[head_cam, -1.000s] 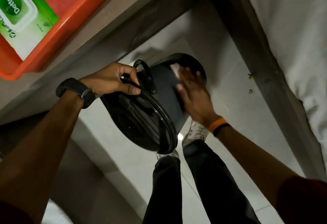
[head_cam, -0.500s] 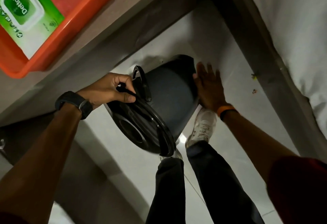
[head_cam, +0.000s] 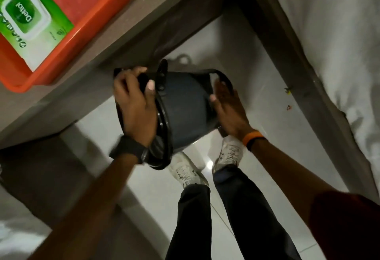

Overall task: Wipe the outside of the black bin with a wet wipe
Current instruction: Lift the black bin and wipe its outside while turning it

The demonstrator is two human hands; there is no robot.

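Black bin (head_cam: 185, 105) held tipped on its side above the floor (head_cam: 236, 54), beside the shelf (head_cam: 123, 33). Left hand (head_cam: 135, 105) curled shut over the bin's rim. Right hand (head_cam: 228, 107) flat and open against the bin's base end; wipe not visible. Wipes pack (head_cam: 30, 21) in orange tray (head_cam: 98, 23).

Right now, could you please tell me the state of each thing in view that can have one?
Round black plastic bin: lifted off the floor, tipped on its side.
Left hand: gripping the bin's rim end.
Right hand: pressed flat on the bin's base end; wipe not visible.
Green wet-wipe pack: flap shut, lying in the orange plastic tray.
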